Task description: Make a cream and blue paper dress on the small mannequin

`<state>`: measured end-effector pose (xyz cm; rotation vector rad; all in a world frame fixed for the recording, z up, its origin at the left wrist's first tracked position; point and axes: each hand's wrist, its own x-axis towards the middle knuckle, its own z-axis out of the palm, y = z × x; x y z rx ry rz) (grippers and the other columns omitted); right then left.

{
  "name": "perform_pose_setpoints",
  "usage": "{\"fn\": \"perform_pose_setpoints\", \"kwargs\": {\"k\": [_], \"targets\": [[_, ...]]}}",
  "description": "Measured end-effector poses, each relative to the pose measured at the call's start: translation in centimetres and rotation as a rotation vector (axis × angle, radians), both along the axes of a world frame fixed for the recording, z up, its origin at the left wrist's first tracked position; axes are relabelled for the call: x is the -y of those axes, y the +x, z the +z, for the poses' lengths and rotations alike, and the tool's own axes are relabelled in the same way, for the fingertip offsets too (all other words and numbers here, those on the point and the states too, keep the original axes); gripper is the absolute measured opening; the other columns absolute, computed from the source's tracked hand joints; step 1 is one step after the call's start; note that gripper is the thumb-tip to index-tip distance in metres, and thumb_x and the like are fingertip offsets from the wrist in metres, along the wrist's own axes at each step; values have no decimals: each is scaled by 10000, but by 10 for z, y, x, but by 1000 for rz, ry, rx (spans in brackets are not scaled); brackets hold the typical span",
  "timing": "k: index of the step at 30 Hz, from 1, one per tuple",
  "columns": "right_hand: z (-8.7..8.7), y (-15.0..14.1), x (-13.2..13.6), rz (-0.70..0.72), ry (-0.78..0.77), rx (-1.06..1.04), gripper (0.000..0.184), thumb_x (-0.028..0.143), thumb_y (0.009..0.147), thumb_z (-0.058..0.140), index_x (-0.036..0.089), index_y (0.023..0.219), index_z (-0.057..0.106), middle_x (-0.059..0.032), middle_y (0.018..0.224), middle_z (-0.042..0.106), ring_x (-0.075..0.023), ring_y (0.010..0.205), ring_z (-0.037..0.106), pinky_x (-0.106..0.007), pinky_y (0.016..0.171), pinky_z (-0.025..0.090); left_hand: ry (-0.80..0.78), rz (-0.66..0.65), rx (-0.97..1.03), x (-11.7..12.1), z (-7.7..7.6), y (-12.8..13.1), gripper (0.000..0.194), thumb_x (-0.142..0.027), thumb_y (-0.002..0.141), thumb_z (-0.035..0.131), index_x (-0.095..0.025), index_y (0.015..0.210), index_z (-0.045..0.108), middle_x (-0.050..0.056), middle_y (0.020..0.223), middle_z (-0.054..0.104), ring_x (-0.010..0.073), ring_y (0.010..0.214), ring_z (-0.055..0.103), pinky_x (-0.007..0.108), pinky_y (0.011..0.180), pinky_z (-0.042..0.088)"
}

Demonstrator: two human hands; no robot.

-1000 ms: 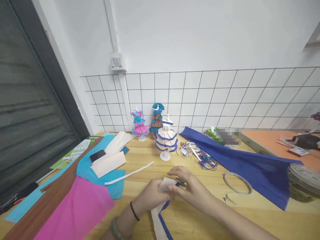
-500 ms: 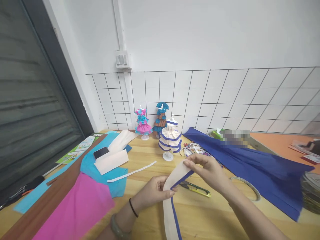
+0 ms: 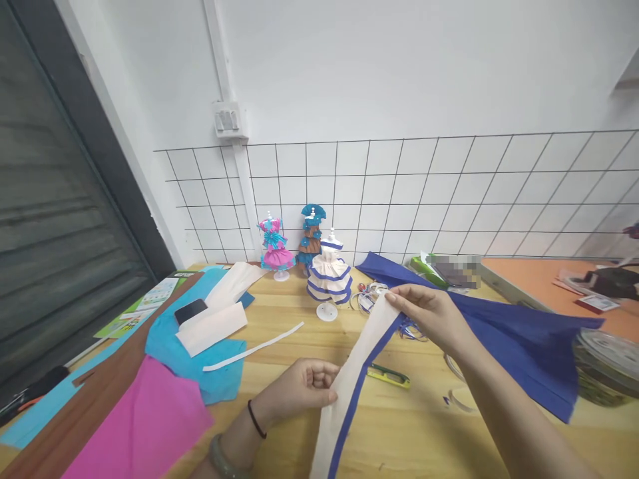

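A long cream crepe-paper strip [image 3: 349, 372] with a blue border along its right edge slants up from the bottom of the view. My right hand [image 3: 424, 309] pinches its upper end between thumb and fingers. Lower down, my left hand [image 3: 304, 386] has curled fingers and its thumb at the strip's left edge; the fingertips behind the paper are partly hidden. Yellow-handled thread snips [image 3: 392, 376] lie on the table, partly behind the strip. Beyond my hands stands a small dress form [image 3: 329, 269] in a tiered cream dress with blue bands.
Two more dressed forms, one pink and blue [image 3: 277, 246], one teal and brown [image 3: 310, 243], stand by the wall. Blue paper [image 3: 519, 339], a tape roll [image 3: 464, 399] and a lidded jar [image 3: 606, 366] are rightward. Pink [image 3: 144, 419] and brown sheets [image 3: 94, 399] lie leftward.
My right hand has moved up and right, drawing the strip's end out straight. My left hand has slid down along it. The snips, earlier near my right hand, now show on the table.
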<state>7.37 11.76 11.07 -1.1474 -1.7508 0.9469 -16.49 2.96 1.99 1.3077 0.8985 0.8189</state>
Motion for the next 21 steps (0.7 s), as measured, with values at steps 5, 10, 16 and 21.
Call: {"fn": "perform_pose_setpoints", "kwargs": {"k": [5, 10, 16, 21], "targets": [[-8, 7, -16, 17, -7, -59, 378, 526, 712, 632, 158, 788, 680, -56, 765, 690, -175, 686, 602, -250, 629, 463, 19, -21, 74, 1, 1, -5, 489, -353, 656, 729, -161, 1095, 631, 72, 886, 664, 163, 805, 588, 278, 770, 441], [-12, 14, -24, -15, -33, -50, 414, 551, 681, 645, 151, 785, 677, -58, 734, 690, -174, 656, 599, -250, 610, 451, -70, -107, 87, 0, 0, -13, 493, -354, 657, 725, -145, 1092, 628, 118, 983, 676, 248, 937, 615, 338, 820, 453], [-12, 18, -27, -76, 2, -32, 452, 580, 663, 631, 142, 761, 681, -64, 703, 685, -167, 589, 579, -238, 508, 416, -99, -105, 6, -1, 2, -23, 475, -369, 641, 732, -146, 1053, 650, 101, 951, 691, 245, 899, 627, 305, 763, 463], [-17, 25, -36, -109, 12, -22, 432, 558, 678, 632, 141, 780, 677, -57, 710, 680, -155, 597, 569, -236, 533, 420, -105, -24, -58, -3, 2, -31, 381, -380, 611, 746, -130, 892, 691, 73, 858, 688, 186, 753, 608, 253, 654, 436]]}}
